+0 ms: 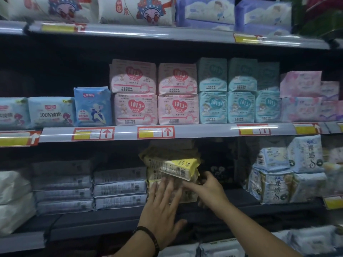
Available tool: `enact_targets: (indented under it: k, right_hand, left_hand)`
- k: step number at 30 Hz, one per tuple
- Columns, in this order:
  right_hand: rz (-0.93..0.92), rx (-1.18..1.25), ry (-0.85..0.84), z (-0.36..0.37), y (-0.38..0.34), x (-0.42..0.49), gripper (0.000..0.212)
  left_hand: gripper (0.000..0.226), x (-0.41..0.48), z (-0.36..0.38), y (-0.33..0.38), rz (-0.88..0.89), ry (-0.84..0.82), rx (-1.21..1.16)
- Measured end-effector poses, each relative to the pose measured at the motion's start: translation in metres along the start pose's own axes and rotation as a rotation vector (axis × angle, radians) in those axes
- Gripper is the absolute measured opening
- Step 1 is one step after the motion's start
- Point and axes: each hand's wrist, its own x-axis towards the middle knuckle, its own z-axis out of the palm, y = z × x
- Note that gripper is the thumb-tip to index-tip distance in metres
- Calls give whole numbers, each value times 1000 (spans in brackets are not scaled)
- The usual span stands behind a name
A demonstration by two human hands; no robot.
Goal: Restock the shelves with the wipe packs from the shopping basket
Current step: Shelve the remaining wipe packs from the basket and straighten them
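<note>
Against yellow packs [178, 165], left hand [161, 206] flat

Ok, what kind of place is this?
Most likely a shop aisle: tiered shelves with price tags on their front rails, filled with stacked pink packs and blue packs of hygiene goods.

Dim store aisle, lit from the near side: the pink packs [156, 93] on the middle shelf catch the most light, while the recess behind the yellow packs [178, 165] below sinks into deep shadow. White glare streaks the clear price rails [194, 131]. Motion blur smears the left hand [163, 206], the right hand [208, 186] and the far-right stock. Wide-angle distortion bows shelf edges toward the corners; the frame is soft throughout.
</note>
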Motion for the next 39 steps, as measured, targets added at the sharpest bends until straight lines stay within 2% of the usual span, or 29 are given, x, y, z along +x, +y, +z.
enact_targets:
  k: [3,6,7,8,11,12,18,22,26,28,30,31,34,39]
  right_hand:
    - [-156,-20,87,-5,-5,-7,70]
    - [-178,39,92,-3,-9,-11,96]
    - [-172,60,94,-3,-11,-11,99]
    - [-174,71,86,-2,-13,-11,94]
    - [-161,102,47,-2,-17,-10,53]
    - [-160,119,42,-1,-18,-9,45]
    - [-111,74,149,1,-24,7,46]
    - [12,-5,136,6,-27,21,39]
    - [40,-57,216,12,-17,21,51]
    - [131,138,164,20,-6,19,65]
    - [243,370,77,28,-1,17,94]
    - [257,440,18,31,-4,13,99]
    - [235,474,-57,37,-20,5,77]
    - [274,473,-139,27,-13,16,93]
  left_hand:
    - [98,3,-3,5,-10,131,-75]
    - [103,4,-6,7,-25,197,-89]
    - [104,4,-6,7,-26,199,-78]
    - [103,4,-6,7,-21,187,-77]
    - [95,5,-7,6,7,237,-78]
    - [95,6,-8,5,8,253,-85]
    - [106,16,-3,-3,-41,245,-56]
    - [96,25,-5,-2,-59,253,-49]
    - [83,34,-2,-1,-93,188,-61]
    - [79,37,3,0,-107,147,-64]
    - [77,41,8,2,-112,117,-75]
    - [76,42,10,3,-109,108,-84]
    - [75,45,13,3,-95,103,-124]
    - [82,53,19,5,-123,159,-153]
